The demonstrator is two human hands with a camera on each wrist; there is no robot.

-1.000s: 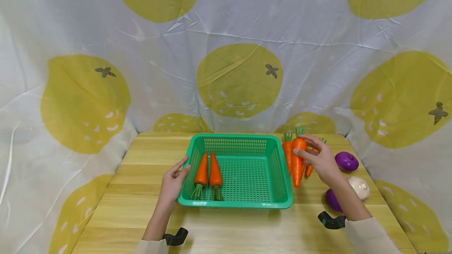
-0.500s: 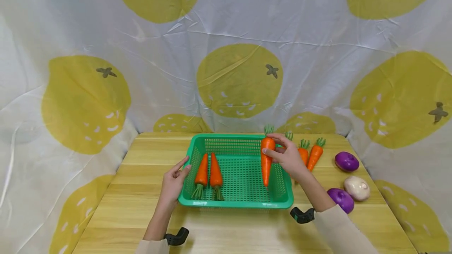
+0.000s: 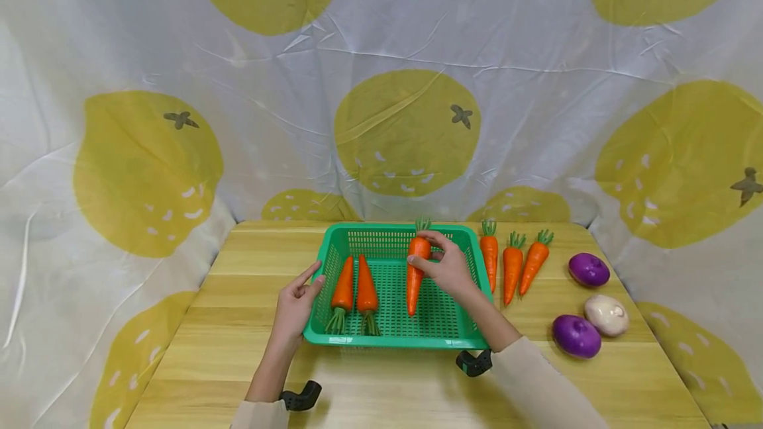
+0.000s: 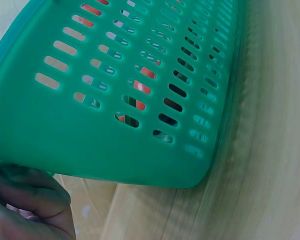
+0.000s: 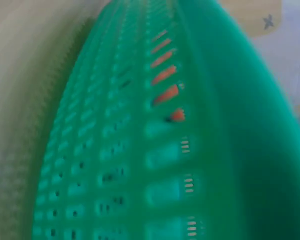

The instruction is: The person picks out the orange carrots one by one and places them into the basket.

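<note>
A green plastic basket (image 3: 393,341) with slotted walls stands on the table. My left hand (image 3: 293,310) grips the basket's left rim; the left wrist view shows its curled fingers (image 4: 32,197) at the rim. Inside the basket, on the left, two carrots (image 3: 342,286) lie side by side, green tops toward me. My right hand (image 3: 448,271) pinches another carrot (image 3: 415,273) over the basket's right half, its tip pointing toward me. Whether that carrot touches the basket's floor I cannot tell. The right wrist view is mostly filled by the basket wall (image 5: 155,145), with orange showing through its slots.
Right of the basket lie three more carrots (image 3: 511,273) with their tops pointing away. Farther right are two purple onions (image 3: 576,336) and a white onion-like vegetable (image 3: 607,315). A lemon-print cloth (image 3: 405,131) hangs behind the wooden table (image 3: 208,330).
My right hand has picked up a carrot from the group on the right and carried it left, over the basket. The left hand has stayed on the rim.
</note>
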